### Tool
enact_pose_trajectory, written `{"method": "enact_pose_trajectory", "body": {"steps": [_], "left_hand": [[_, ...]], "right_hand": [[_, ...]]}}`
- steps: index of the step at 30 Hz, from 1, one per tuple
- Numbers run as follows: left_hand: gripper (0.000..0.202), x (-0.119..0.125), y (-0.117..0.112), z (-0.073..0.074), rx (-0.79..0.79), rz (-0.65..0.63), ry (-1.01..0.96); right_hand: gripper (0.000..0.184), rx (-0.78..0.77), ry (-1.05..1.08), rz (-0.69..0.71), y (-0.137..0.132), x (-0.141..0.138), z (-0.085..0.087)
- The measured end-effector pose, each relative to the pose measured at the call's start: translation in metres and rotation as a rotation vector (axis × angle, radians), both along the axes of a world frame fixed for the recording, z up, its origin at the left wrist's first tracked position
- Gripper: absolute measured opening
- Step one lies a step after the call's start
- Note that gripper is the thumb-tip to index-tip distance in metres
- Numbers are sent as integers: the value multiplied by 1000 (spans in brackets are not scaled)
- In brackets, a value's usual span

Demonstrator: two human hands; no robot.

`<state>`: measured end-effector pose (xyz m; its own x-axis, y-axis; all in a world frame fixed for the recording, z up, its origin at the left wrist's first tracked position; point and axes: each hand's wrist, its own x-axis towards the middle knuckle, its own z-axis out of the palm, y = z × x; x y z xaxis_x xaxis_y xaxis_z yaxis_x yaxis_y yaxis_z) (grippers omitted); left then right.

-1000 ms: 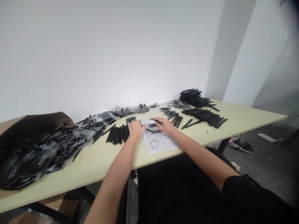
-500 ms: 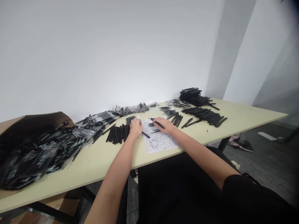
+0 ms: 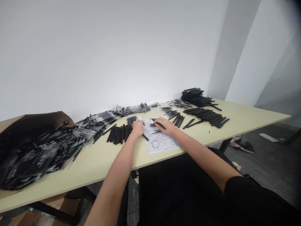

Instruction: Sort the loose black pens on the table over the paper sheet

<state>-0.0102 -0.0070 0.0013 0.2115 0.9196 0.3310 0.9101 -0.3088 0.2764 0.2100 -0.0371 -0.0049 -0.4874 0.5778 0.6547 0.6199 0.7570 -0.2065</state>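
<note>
My right hand [image 3: 165, 124] is closed around a black pen [image 3: 160, 125], held slantwise above a scribbled sheet of paper [image 3: 162, 143]. A few thin dark refills [image 3: 155, 131] lie on the paper beside its fingers. My left hand [image 3: 138, 127] is curled at the paper's left edge, and a black pen barrel [image 3: 145, 137] sticks out from under its fingers. Just left of that hand is a row of black pen barrels [image 3: 119, 134]. Behind it lies a small batch of thin dark refills [image 3: 131, 119].
Packaged pens spill from a cardboard box [image 3: 60, 116] at the left. Plastic wrappers [image 3: 101, 117] lie along the wall. On the right are rows of black pens [image 3: 207, 116], a taller pen stack [image 3: 192, 95] and loose refills [image 3: 168, 111]. The pale table [image 3: 254, 114] has its front edge near me.
The barrel end under my left hand has swung slightly left and toward me. My right hand keeps its grip on the pen, almost in the same place. The camera view has shifted a little.
</note>
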Motion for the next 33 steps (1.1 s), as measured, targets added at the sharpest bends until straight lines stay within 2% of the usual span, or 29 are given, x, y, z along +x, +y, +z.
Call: {"method": "enact_pose_trajectory", "body": {"steps": [7,23,28,33], "left_hand": [[35,-2,4,-2,12,-102,30],[40,-5,5,-5,13,-186,38],[41,-8,6,-6,13,-203,17],[29,-11,7,-6,31,-239,20]], "right_hand": [[34,-22,-4,-2,1,0,-2],[33,-12,8,39,9,2,-8],[32,-9,14,-25,13,0,-12],[38,-43,47,-107,18,-4,-15]]}}
